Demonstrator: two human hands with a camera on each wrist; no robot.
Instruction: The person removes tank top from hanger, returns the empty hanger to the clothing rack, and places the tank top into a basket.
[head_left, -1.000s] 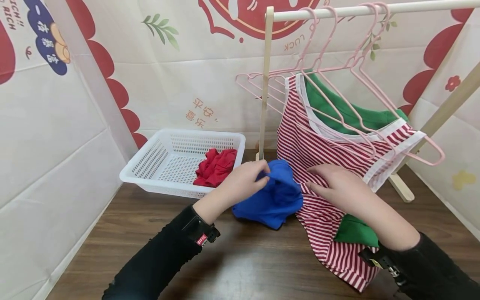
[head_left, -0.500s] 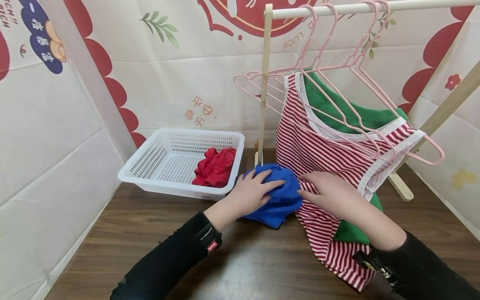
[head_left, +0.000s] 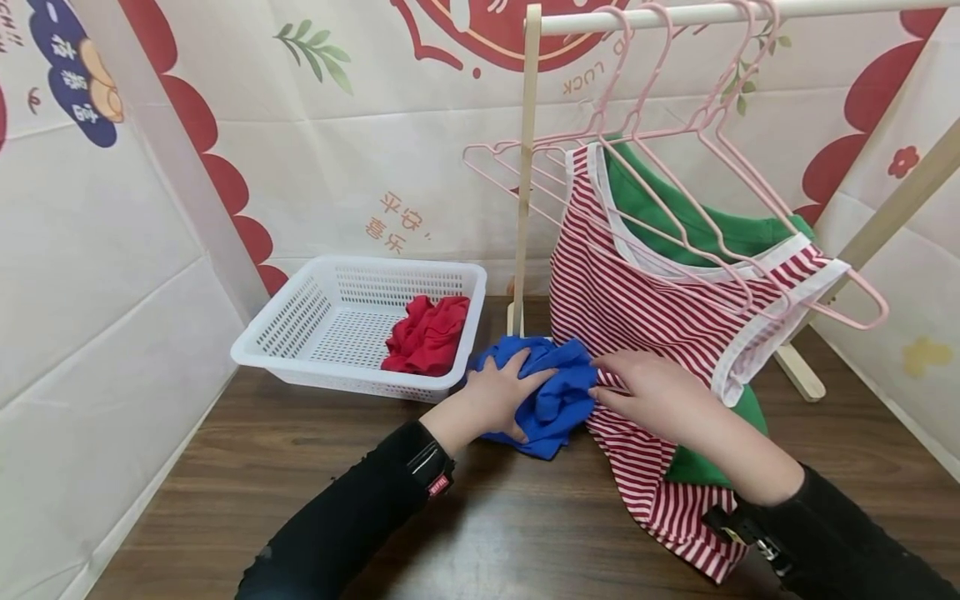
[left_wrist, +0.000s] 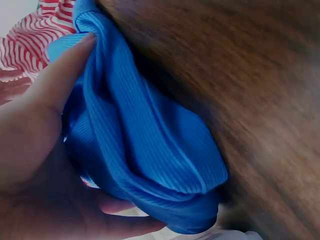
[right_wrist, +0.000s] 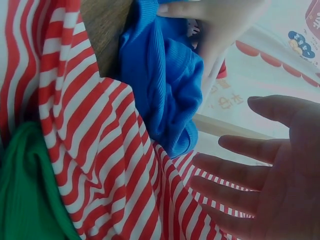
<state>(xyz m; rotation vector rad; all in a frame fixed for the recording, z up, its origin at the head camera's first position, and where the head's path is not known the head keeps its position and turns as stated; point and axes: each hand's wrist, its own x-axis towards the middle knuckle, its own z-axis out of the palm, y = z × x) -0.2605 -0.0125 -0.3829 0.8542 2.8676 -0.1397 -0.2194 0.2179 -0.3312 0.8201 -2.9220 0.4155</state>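
A crumpled blue ribbed garment (head_left: 558, 396) lies on the table beside the rack's left post. My left hand (head_left: 495, 396) rests on it with fingers spread; in the left wrist view the thumb (left_wrist: 65, 70) lies along its folds. My right hand (head_left: 656, 392) is held with straight fingers in front of a red-and-white striped tank top (head_left: 637, 292), its fingertips close to the blue garment's right side. In the right wrist view that hand (right_wrist: 265, 175) holds nothing. The striped top hangs on a pink hanger, and its lower part trails onto the table.
A white perforated basket (head_left: 288, 354) with a red garment (head_left: 427, 337) inside stands to the left. Several pink hangers (head_left: 600, 133) hang from the white rail (head_left: 697, 17). Green fabric (head_left: 701, 462) shows behind the striped top. A wooden post (head_left: 527, 167) rises behind the blue garment.
My left hand has gone from pinching the blue garment's upper edge to lying spread over it, and the garment has become flatter and more crumpled. My right hand has shifted slightly left and down.
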